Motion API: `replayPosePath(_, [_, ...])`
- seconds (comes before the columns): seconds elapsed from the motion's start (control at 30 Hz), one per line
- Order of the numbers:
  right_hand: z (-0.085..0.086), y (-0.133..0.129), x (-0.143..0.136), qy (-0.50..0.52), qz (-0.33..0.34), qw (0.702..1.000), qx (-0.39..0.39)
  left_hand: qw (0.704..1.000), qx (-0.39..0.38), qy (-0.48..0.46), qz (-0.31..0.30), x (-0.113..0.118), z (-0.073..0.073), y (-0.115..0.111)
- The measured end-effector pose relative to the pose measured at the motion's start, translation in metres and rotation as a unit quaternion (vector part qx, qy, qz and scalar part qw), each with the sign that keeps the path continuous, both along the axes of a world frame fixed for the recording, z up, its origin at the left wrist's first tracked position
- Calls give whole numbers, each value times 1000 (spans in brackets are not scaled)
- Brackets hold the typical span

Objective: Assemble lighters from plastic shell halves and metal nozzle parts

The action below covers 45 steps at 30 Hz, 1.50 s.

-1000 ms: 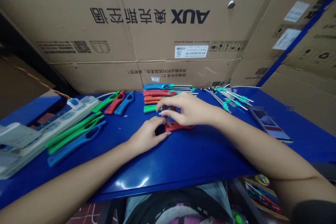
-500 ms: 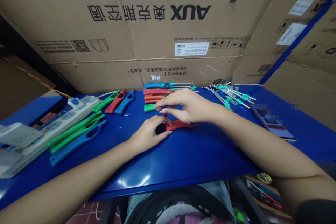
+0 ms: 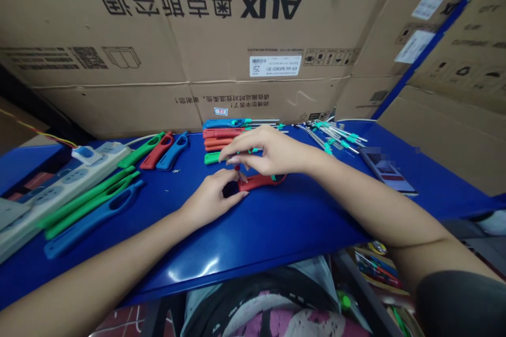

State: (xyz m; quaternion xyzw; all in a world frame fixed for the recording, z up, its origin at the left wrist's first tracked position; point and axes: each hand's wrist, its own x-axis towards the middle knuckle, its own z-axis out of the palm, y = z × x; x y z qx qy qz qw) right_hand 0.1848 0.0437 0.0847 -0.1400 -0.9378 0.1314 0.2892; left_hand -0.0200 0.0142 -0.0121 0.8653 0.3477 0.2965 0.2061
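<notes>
A red lighter (image 3: 260, 182) lies flat on the blue table, its handle end toward my left hand (image 3: 211, 193). My left thumb and fingers are closed around that handle end. Above it, my right hand (image 3: 271, 150) pinches a small screwdriver (image 3: 237, 167) with a red part showing; it stands upright, its tip down on the lighter's handle. The fingers hide much of the screwdriver. Just behind my hands is a stack of lighters, with a blue lighter (image 3: 225, 123) at the back and a green one (image 3: 212, 158) in front.
On the left are a white power strip (image 3: 81, 176) and several green, red and blue lighter shells (image 3: 172, 151). Metal rods with green ends (image 3: 336, 136) are heaped at the back right, near a phone-like flat object (image 3: 389, 171). A cardboard wall (image 3: 221, 68) stands behind.
The camera view has turned slightly, shifting the scene to the left. Both hands keep the same hold on the lighter and screwdriver.
</notes>
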Motion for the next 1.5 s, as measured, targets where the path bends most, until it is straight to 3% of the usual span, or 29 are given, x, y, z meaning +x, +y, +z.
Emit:
replayPosePath(0.27, [-7, 2, -12, -57, -110, 986, 111, 1000, -6, 14, 21, 2, 1, -1])
replayPosePath(0.4, [-7, -1, -7, -88, -55, 991, 80, 999, 0, 9, 39, 3, 2, -4])
replayPosePath(0.7, [8, -15, 1, -71, 25, 993, -95, 999, 15, 9, 48, 3, 0, -6])
replayPosePath(1.07, [-11, -16, -24, -127, -102, 985, 55, 999, 8, -1, 42, 3, 0, -6])
replayPosePath(1.2, [-1, -19, -15, -128, -61, 988, 60, 999, 5, 1, 44, 3, 1, -6])
replayPosePath(1.33, [14, -16, 3, -140, -10, 989, -34, 999, -2, 5, 47, 4, 4, -7])
replayPosePath(1.4, [17, -14, 5, -143, -52, 987, -57, 999, -10, 1, 44, 3, 5, -8])
replayPosePath(1.5, [12, -10, -2, -132, -149, 980, -28, 999, -16, 1, 37, 4, 6, -8])
